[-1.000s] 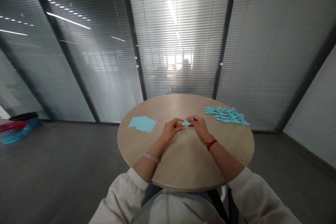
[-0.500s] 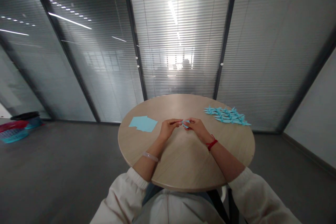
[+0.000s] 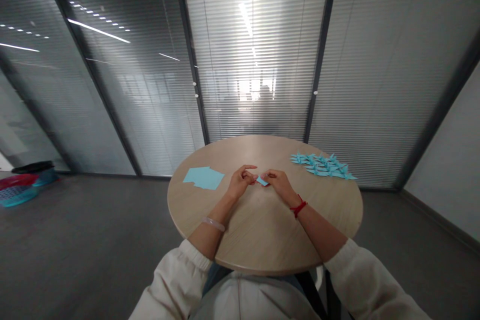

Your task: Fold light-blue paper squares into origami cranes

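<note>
Between my hands, above the middle of the round wooden table (image 3: 262, 240), is a small folded piece of blue paper (image 3: 262, 181). My right hand (image 3: 278, 182) pinches its right side between thumb and fingers. At the paper's left edge, my left hand (image 3: 242, 180) has its thumb and lower fingers closed by the paper, while the index finger stretches out above. Fingers partly cover the paper, so its exact fold is hidden. Flat sheets of blue paper (image 3: 204, 177) lie overlapping to the left. Several folded blue paper cranes (image 3: 324, 165) sit grouped at the right.
Glass partitions with blinds (image 3: 255, 105) stand right behind the table. On the floor at far left are a blue-and-red basket (image 3: 18, 192) and a dark-lined bin (image 3: 33, 167). A white wall (image 3: 446, 165) is at the right.
The blue paper has turned and shows more of its face. My left index finger has lifted and straightened away from it, and my right hand has shifted slightly.
</note>
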`<move>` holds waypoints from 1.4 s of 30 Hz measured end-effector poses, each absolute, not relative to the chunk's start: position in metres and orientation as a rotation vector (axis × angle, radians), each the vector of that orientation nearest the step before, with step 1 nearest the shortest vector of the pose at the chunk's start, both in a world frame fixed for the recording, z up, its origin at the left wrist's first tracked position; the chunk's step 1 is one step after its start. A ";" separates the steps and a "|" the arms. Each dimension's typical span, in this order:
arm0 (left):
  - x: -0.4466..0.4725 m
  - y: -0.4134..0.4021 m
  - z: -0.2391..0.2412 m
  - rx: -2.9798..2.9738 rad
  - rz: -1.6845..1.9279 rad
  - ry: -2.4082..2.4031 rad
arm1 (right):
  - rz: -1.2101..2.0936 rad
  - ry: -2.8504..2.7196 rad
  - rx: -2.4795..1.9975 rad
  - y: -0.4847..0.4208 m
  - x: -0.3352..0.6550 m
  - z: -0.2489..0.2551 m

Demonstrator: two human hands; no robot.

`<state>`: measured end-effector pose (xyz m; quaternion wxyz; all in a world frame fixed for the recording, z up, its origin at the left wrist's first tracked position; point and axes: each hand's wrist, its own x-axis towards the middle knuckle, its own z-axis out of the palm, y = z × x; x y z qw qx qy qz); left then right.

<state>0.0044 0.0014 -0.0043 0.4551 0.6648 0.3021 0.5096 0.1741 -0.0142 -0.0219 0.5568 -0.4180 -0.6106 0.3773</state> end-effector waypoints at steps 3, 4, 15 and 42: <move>0.002 0.004 -0.005 1.645 1.287 0.767 | 0.975 -1.418 -0.954 -0.014 0.173 -0.024; 0.001 0.005 -0.006 1.645 1.301 0.783 | 1.015 -1.407 -0.940 -0.014 0.172 -0.025; 0.005 0.009 -0.013 1.741 1.163 0.926 | 1.071 -1.428 -1.004 -0.013 0.169 -0.026; 0.004 0.005 -0.011 1.832 1.181 0.775 | 1.131 -1.726 -0.888 -0.018 0.171 -0.027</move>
